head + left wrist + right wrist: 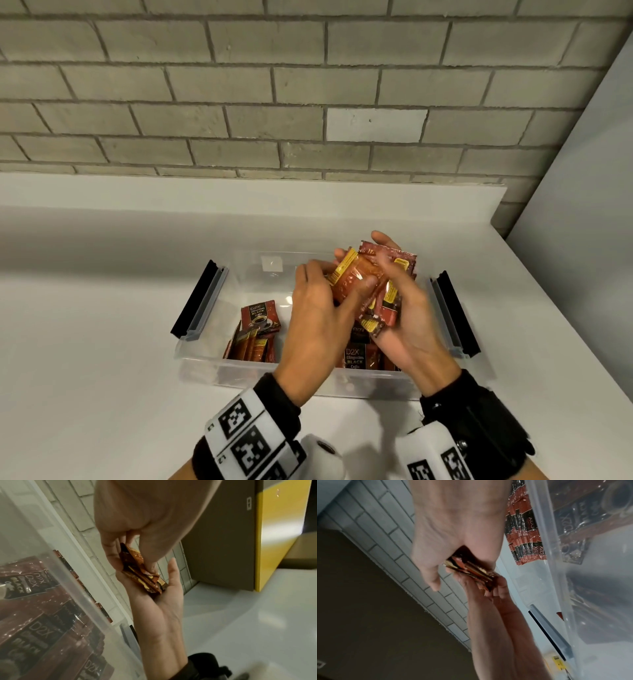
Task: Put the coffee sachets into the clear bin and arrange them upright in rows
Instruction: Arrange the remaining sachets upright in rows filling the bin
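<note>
Above the clear bin (239,365), both hands hold one bundle of red and orange coffee sachets (364,286). My left hand (318,301) grips the bundle's left side, thumb on the front sachet. My right hand (406,310) cups it from the right and behind. In the left wrist view the bundle (142,573) lies edge-on between my left fingers (109,550) and the right palm (164,601). The right wrist view shows the bundle (471,570) the same way. Inside the bin, some sachets (255,330) lean at the left and others (359,356) stand at the right front.
The bin sits on a white counter (102,342) against a grey brick wall (239,120). Black latch handles (197,301) (455,315) stick out at both ends of the bin. A white side panel (582,240) rises at the right. A brown and yellow cabinet (257,534) stands beyond.
</note>
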`<state>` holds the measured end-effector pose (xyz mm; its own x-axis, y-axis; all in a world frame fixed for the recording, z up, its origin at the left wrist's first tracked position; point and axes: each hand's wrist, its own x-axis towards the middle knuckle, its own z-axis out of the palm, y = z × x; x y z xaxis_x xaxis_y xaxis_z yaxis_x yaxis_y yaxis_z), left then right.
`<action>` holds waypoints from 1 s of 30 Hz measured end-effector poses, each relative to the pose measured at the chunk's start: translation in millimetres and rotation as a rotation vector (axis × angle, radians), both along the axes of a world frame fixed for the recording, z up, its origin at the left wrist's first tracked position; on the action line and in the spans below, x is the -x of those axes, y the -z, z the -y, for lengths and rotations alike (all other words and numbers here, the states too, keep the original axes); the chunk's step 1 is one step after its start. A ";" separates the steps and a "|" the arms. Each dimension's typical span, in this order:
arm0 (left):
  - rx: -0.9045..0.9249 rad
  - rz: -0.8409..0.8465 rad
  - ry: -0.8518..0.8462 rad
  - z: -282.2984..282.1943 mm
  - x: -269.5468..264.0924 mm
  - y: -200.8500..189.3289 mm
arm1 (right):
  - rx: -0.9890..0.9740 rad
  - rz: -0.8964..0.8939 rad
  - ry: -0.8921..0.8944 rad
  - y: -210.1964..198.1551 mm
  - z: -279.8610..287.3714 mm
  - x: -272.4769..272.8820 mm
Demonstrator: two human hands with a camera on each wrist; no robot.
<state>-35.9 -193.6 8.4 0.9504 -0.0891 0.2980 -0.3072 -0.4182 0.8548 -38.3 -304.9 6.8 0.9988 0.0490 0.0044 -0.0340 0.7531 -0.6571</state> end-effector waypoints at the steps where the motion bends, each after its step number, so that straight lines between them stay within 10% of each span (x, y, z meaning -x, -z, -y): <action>1: 0.051 -0.019 0.000 -0.7 -1.6 -1.0 | 0.013 -0.008 -0.010 -2.1 -1.2 0.6; 30: -0.365 0.422 0.169 -17.8 0.6 2.9 | 0.090 -0.085 -0.099 -7.2 8.6 -11.1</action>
<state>-36.6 -175.8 5.5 0.7201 -0.3971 0.5691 -0.6777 -0.5787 0.4537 -27.2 -313.5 14.0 0.9857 0.1433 -0.0882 -0.1629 0.6818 -0.7132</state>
